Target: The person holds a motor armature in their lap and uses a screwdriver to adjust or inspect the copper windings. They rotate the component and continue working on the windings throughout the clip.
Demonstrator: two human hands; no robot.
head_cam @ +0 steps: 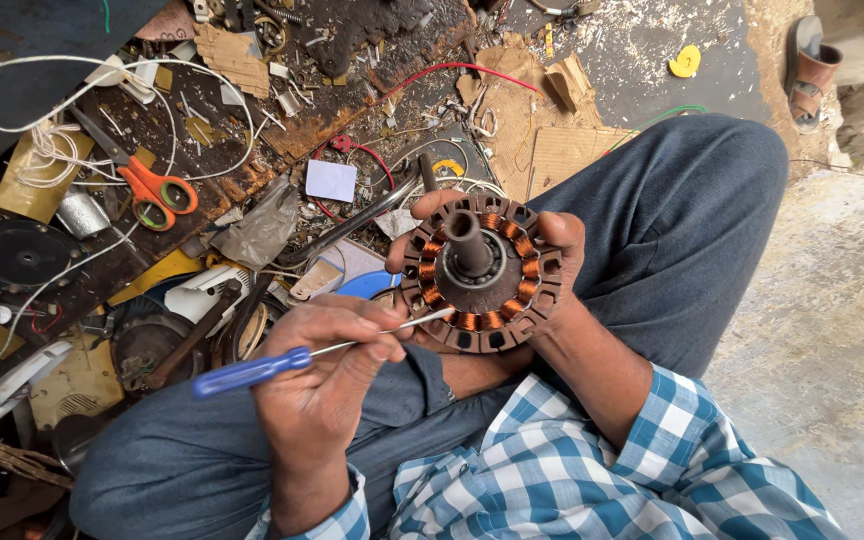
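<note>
My right hand [565, 243] cups a round ceiling-fan stator [512, 322] from behind. The stator has copper windings in a slotted dark iron ring and a steel shaft [467, 240] pointing up at me. My left hand [324, 375] grips a blue-handled screwdriver [247, 372], whose thin metal blade reaches right and touches the stator's lower left edge at the windings. Both hands work above my lap, over dark blue trousers [692, 210].
The floor at left is cluttered: orange-handled scissors [157, 195], a hammer [187, 340], white cord [12, 110], a black round disc [17, 255], a red wire [452, 68] and cardboard scraps [562, 150]. A sandal [810, 75] lies at the top right beside bare concrete [832, 330].
</note>
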